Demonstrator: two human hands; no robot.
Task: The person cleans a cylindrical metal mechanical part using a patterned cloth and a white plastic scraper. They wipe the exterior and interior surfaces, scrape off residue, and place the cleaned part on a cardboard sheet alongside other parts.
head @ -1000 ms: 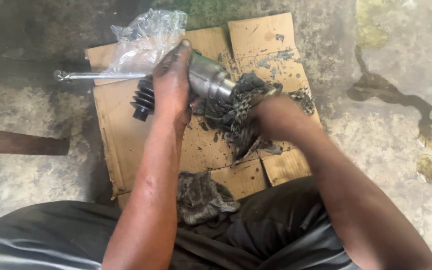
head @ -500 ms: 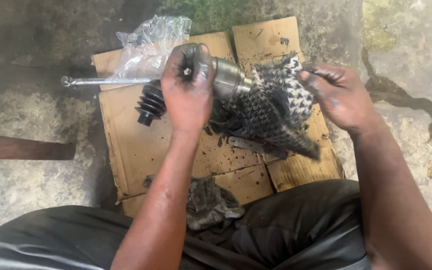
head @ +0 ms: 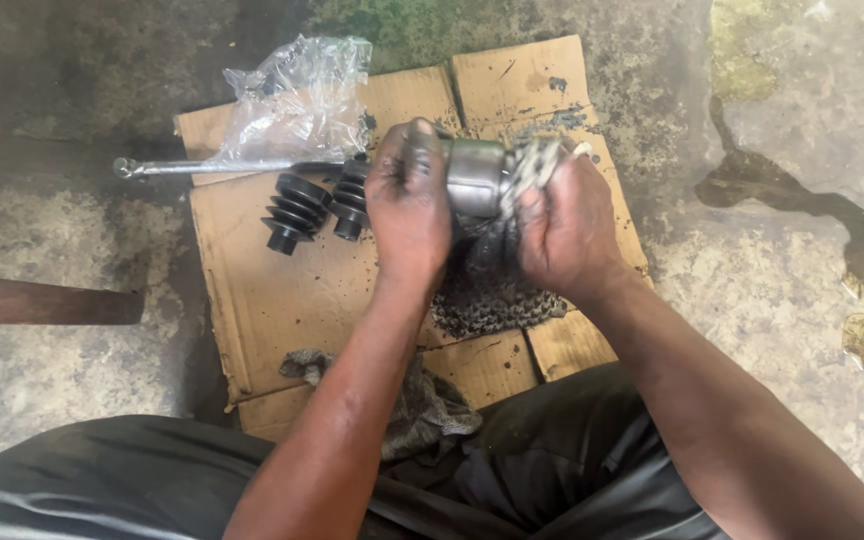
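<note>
Gripping one metal cylinder (head: 474, 176), left hand (head: 408, 205) clasps it; right hand (head: 564, 225) pinches one checked rag (head: 492, 290); two rubber boots (head: 297, 212) lie left of the cylinder.

Setting: rough vehicle-repair workshop, work done at floor level. Stained bare concrete floor (head: 772, 300) carries an oil-spotted flattened brown cardboard sheet (head: 282, 290). Black ribbed rubber boots (head: 297, 210) and a greasy grey rag (head: 422, 410) lie on it.

Hands: two, left (head: 409, 205), right (head: 564, 225)
Cylinder (head: 475, 177): one
Rubber boots: two (head: 295, 211) (head: 351, 197)
Rags: two (head: 487, 285) (head: 422, 412)
Plastic bag (head: 297, 100): one
Rod (head: 214, 167): one
Cardboard (head: 282, 290): one
</note>
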